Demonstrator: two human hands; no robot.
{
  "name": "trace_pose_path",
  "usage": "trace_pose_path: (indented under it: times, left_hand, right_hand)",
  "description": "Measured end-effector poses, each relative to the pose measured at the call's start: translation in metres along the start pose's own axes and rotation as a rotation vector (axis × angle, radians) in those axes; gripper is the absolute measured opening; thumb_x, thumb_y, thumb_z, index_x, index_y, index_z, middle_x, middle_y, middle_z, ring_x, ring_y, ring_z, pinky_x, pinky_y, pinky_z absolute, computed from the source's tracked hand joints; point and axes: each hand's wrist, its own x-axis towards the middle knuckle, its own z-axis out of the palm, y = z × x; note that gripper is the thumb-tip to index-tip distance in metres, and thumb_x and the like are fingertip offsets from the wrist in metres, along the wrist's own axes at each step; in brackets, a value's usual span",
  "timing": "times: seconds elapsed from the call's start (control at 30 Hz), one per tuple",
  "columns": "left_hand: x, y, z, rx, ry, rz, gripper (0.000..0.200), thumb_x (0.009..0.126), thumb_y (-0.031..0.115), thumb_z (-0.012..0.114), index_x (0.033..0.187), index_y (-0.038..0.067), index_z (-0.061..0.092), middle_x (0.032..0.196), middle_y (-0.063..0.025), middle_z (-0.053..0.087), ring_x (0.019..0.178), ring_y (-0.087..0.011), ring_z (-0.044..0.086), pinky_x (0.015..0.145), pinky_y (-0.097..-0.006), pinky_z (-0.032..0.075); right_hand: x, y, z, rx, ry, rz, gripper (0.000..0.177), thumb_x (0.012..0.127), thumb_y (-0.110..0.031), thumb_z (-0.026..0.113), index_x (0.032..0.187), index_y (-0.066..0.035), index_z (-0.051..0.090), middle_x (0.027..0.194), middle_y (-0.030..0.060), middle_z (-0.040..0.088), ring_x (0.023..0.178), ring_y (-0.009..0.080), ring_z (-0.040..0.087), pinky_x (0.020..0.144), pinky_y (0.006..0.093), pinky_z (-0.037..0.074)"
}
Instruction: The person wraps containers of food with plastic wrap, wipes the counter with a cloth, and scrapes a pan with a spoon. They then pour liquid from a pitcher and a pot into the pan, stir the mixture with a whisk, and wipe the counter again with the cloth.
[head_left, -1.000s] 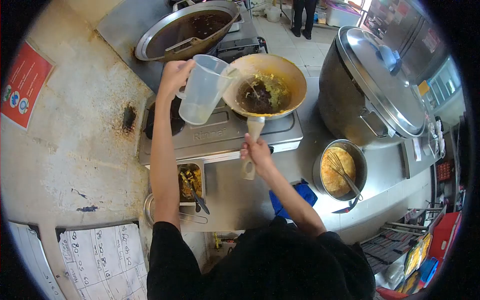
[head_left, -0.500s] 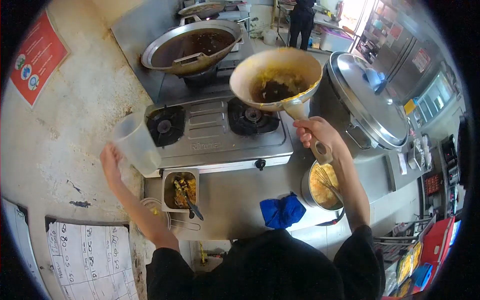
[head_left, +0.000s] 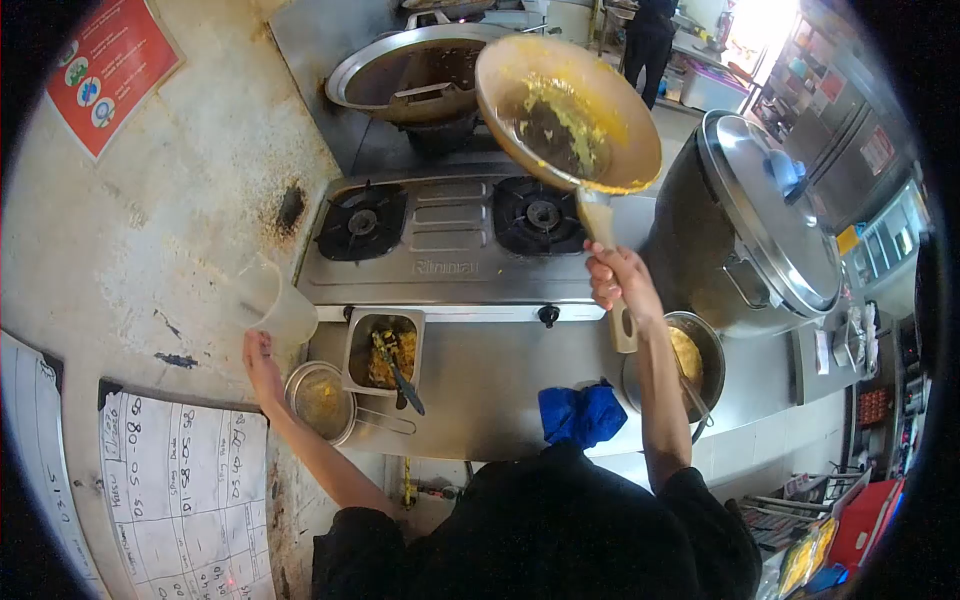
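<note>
Round beige-coated frying pan (head_left: 632, 140): held up clear of the stove, beyond the right grip (head_left: 622, 280), tilted with its inside shown; yellow residue is seen around a dark middle.
Right grip: closed around the long pale handle (head_left: 597, 217); its holed end is left free on the near side.
Pan handling: judged stiff, fairly heavy and weighted toward the bowl, so twisting at the wrist is expected; the coating is probably slippery. Best taken by the handle, as the bowl may be hot.
Translucent colourless plastic jug (head_left: 290, 315): held at and just beyond the left grip (head_left: 262, 365), tilted.
Left grip: closed on the jug's near side; exact finger placement cannot be told.
Jug handling: judged light, slightly flexible, slick if wet; a handle hold is favoured.
Silver two-burner metal stove (head_left: 445, 267): beyond and between both grips.
Smooth steel worktop (head_left: 480, 370): a rectangular steel tray (head_left: 419, 350) of food is set right of the left grip; a crumpled blue cloth (head_left: 582, 413) lies nearer than the right grip.
Room: a tall lidded steel vessel (head_left: 690, 235) is placed right of the right grip; a stained pale wall (head_left: 220, 240) is seen left of the left grip.
</note>
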Motion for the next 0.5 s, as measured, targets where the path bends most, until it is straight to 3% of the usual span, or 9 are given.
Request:
trace_pose_path:
  times: [0.33, 0.43, 0.5]
  left_hand:
    - [-0.017, -0.023, -0.012, -0.12, 0.109, -0.168, 0.019, 0.086, 0.026, 0.048, 0.077, 0.008, 0.046, 0.076, 0.0003, 0.042, 0.078, -0.0111, 0.04, 0.081, -0.0258, 0.031]
    - [-0.021, -0.029, -0.028, -0.056, 0.036, -0.158, 0.019, 0.085, 0.026, 0.049, 0.078, 0.009, 0.047, 0.079, 0.0004, 0.045, 0.081, -0.0107, 0.042, 0.082, -0.0267, 0.032]
    - [-0.027, -0.029, -0.028, 0.061, 0.124, -0.225, 0.02, 0.085, 0.028, 0.048, 0.079, 0.01, 0.048, 0.082, 0.0004, 0.048, 0.085, -0.0099, 0.044, 0.081, -0.0257, 0.032]
  right_hand:
    - [0.025, 0.1, -0.014, -0.01, 0.096, 0.109, 0.014, 0.084, -0.015, 0.047, 0.073, -0.007, 0.041, 0.057, -0.0024, 0.04, 0.044, 0.006, 0.039, 0.04, 0.0226, 0.036]
    - [0.03, 0.11, -0.014, -0.042, 0.126, 0.09, 0.014, 0.084, -0.014, 0.046, 0.073, -0.007, 0.041, 0.057, -0.0018, 0.04, 0.044, 0.0061, 0.039, 0.04, 0.0227, 0.036]
    - [0.035, 0.117, -0.012, -0.017, 0.161, 0.099, 0.014, 0.084, -0.013, 0.045, 0.073, -0.006, 0.041, 0.056, -0.0011, 0.041, 0.043, 0.0065, 0.039, 0.04, 0.0227, 0.037]
